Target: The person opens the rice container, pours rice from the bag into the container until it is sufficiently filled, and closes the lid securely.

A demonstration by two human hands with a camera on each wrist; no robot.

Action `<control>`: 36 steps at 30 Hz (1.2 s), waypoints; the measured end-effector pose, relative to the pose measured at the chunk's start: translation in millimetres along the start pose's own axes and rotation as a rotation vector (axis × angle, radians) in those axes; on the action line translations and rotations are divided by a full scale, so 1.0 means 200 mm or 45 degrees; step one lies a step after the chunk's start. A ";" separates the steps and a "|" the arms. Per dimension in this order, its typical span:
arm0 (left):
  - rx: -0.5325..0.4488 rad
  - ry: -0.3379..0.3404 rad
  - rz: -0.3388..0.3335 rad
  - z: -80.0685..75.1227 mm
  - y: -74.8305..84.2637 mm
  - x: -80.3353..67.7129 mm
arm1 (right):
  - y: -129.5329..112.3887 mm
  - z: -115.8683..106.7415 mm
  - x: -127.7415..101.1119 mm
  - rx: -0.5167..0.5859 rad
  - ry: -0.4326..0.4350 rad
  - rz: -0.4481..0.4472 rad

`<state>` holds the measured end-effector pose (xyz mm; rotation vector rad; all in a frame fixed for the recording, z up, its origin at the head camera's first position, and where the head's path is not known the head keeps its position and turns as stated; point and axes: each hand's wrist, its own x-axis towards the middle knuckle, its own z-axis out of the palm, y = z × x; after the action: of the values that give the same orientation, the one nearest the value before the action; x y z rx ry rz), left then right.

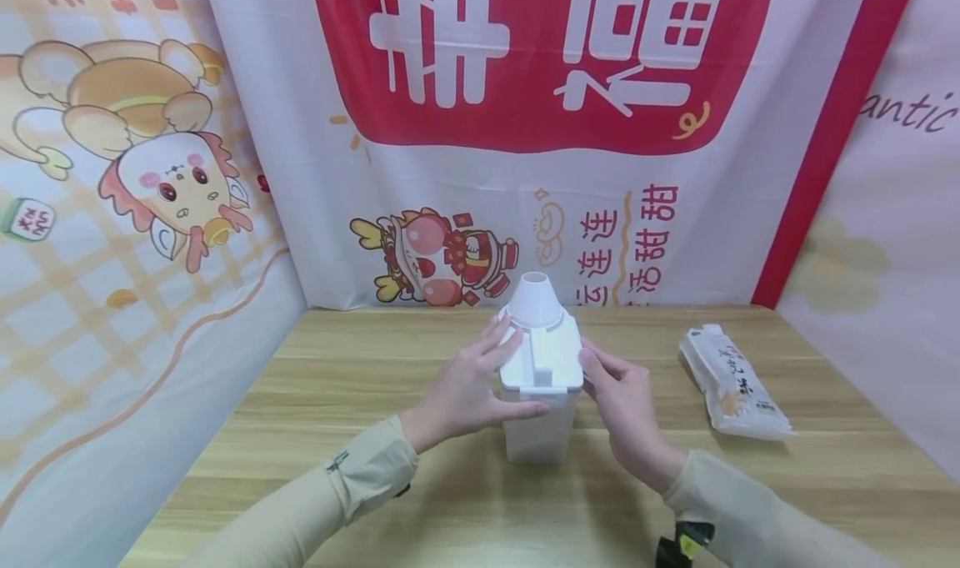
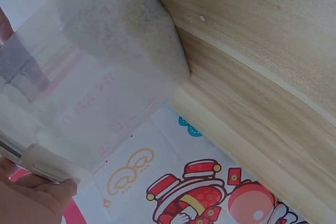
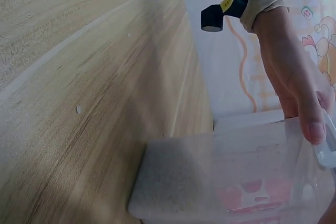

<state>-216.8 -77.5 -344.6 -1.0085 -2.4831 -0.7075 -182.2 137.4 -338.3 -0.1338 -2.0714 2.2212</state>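
A tall translucent storage container [image 1: 538, 430] with a white lid [image 1: 558, 351] stands upright on the table. A white cone-shaped cup [image 1: 534, 299] sits on the lid. Through the container's wall, fine pale contents [image 3: 173, 182] show at the bottom. My left hand [image 1: 472, 376] grips the lid from the left, thumb across the front and fingers over the far left edge. On the other side my right hand [image 1: 618, 393] holds the lid's right edge with bent fingers; some of its fingertips are hidden behind the container.
A clear printed plastic packet [image 1: 735, 380] lies on the wooden table [image 1: 360, 368] to the right. Behind the table hangs a printed cloth backdrop [image 1: 300, 134], with patterned cloth on both sides.
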 end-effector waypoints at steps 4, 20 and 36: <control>0.002 -0.007 -0.005 0.00 0.00 0.00 | 0.00 -0.01 0.00 0.000 -0.005 -0.002; 0.021 -0.016 -0.009 0.00 0.00 0.00 | -0.01 -0.02 0.00 -0.018 -0.026 0.028; 0.018 -0.027 -0.027 0.00 0.01 -0.01 | -0.02 -0.06 0.01 -0.116 -0.079 0.010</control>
<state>-215.0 -77.9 -344.9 -0.9912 -2.5166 -0.6886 -181.7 148.6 -336.0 -0.0811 -2.2088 2.1620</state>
